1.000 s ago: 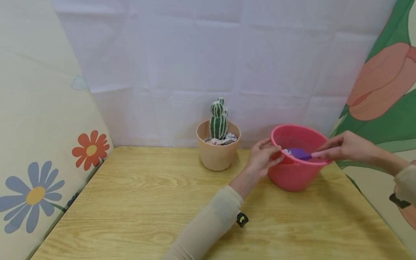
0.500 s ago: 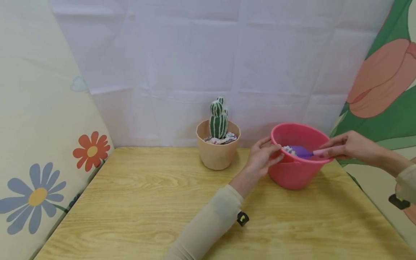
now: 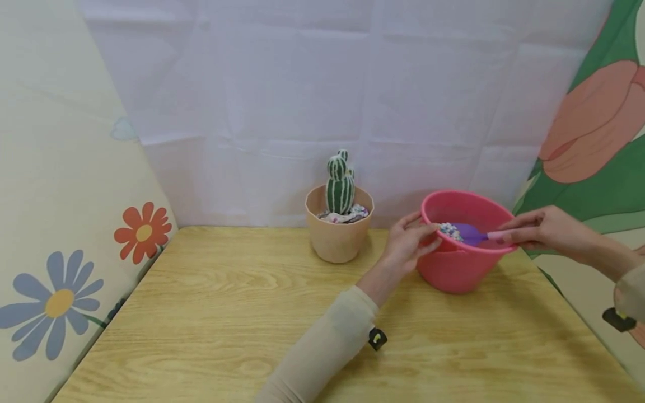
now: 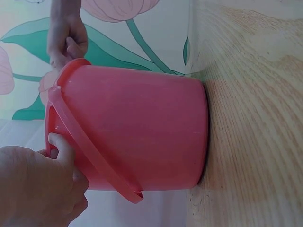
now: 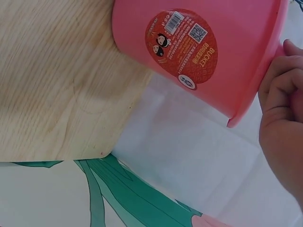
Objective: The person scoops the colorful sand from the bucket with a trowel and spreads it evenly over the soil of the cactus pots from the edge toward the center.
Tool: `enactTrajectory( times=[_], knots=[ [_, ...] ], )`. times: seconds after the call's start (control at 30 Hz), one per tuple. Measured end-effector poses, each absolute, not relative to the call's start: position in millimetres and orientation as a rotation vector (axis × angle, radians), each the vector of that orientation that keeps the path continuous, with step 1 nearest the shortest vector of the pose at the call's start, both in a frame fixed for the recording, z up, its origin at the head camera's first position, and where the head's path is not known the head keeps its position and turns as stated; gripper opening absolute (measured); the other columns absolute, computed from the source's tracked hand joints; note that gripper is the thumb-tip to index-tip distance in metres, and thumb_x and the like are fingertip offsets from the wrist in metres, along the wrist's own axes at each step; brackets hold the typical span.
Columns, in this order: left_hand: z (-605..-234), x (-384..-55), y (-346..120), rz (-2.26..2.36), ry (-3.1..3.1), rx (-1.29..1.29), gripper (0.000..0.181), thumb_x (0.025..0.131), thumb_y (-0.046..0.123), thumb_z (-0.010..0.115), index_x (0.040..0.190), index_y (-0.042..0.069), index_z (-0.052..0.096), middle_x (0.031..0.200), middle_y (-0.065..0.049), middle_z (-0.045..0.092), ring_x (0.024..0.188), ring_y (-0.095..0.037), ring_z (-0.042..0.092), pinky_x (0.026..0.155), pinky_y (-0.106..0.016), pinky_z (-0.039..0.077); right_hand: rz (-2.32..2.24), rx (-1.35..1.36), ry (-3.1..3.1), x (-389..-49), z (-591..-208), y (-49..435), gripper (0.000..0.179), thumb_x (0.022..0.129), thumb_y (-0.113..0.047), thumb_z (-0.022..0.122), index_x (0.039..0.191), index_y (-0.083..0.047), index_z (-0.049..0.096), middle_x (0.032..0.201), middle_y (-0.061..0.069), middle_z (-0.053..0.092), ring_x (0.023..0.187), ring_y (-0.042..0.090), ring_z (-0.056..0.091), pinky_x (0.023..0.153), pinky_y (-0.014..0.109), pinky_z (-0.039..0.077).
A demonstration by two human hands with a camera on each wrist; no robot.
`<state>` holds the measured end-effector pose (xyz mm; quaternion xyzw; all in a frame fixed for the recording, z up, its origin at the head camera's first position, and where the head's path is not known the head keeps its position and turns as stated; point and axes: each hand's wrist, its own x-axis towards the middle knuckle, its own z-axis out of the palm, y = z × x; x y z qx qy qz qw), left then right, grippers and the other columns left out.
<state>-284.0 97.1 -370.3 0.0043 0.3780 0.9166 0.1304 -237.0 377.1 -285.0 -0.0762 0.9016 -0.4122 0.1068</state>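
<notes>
A pink bucket (image 3: 456,271) stands at the right rear of the table, its handle (image 4: 97,153) hanging down the side in the left wrist view. My left hand (image 3: 405,246) grips the bucket's near left rim, thumb over the edge. In my right hand (image 3: 541,229) is the pink grip of a small shovel (image 3: 471,234) with a purple blade. The blade lies inside the bucket's mouth, bearing a heap of small pale and coloured granules (image 3: 450,230). At the bucket's right rim, the right fingers are close to the edge. The bucket's bottom inside is hidden.
Left of the bucket is a beige pot (image 3: 336,243) holding a striped green cactus (image 3: 340,193) and pale, mottled material. Behind the wooden table (image 3: 227,313) hangs a white cloth (image 3: 282,101). Flower-printed walls flank both sides.
The shovel has risen slightly and shifted a little right inside the bucket, and more of the granules on its blade now show. The left hand keeps its hold on the rim.
</notes>
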Motion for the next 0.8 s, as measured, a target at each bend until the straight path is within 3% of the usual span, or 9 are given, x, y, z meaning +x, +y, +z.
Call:
enactTrajectory(
  times=[0.1, 0.2, 0.33, 0.57, 0.8],
  knots=[
    [-370.4, -284.0, 97.3, 2.659, 1.099, 0.0, 0.052, 0.085, -0.014, 0.072, 0.133, 0.003, 0.061, 0.121, -0.024, 0.065, 0.092, -0.031, 0.07, 0.079, -0.041, 0.062, -1.236, -0.222, 2.651, -235.2, -286.8, 377.9, 0.044, 0.095, -0.032, 0.075, 0.129, -0.005, 0.07, 0.078, 0.009, 0.067, 0.068, 0.016, 0.058, 0.064, 0.033, 0.057],
    [-370.6, -283.3, 96.7, 2.659, 1.114, 0.005, 0.053, 0.085, -0.014, 0.071, 0.134, 0.002, 0.061, 0.121, -0.023, 0.065, 0.093, -0.031, 0.07, 0.079, -0.041, 0.062, -1.292, -0.224, 2.617, -233.9, -289.5, 379.7, 0.041, 0.096, -0.029, 0.074, 0.129, -0.005, 0.071, 0.071, 0.008, 0.059, 0.065, 0.015, 0.051, 0.06, 0.033, 0.054],
    [-369.8, -282.2, 96.0, 2.664, 1.118, 0.023, 0.053, 0.086, -0.014, 0.071, 0.136, 0.0, 0.059, 0.127, -0.026, 0.062, 0.096, -0.03, 0.07, 0.079, -0.042, 0.062, -1.367, -0.26, 2.551, -232.9, -292.8, 382.7, 0.038, 0.1, -0.024, 0.068, 0.131, -0.002, 0.068, 0.076, 0.013, 0.063, 0.066, 0.016, 0.051, 0.059, 0.034, 0.053],
    [-369.7, -281.9, 95.5, 2.662, 1.117, 0.013, 0.052, 0.086, -0.013, 0.071, 0.135, 0.0, 0.059, 0.127, -0.025, 0.062, 0.097, -0.031, 0.07, 0.08, -0.042, 0.062, -1.399, -0.263, 2.552, -229.6, -294.6, 383.0, 0.038, 0.101, -0.024, 0.067, 0.131, 0.0, 0.068, 0.071, 0.007, 0.051, 0.066, 0.021, 0.048, 0.063, 0.036, 0.052],
    [-372.4, -283.9, 94.0, 2.624, 1.152, 0.069, 0.054, 0.089, -0.01, 0.07, 0.14, -0.002, 0.055, 0.118, -0.02, 0.065, 0.092, -0.029, 0.069, 0.078, -0.042, 0.062, -1.439, -0.266, 2.534, -228.9, -296.9, 384.7, 0.039, 0.102, -0.024, 0.066, 0.133, -0.001, 0.066, 0.078, 0.011, 0.06, 0.065, 0.025, 0.044, 0.064, 0.036, 0.051]
  ],
)
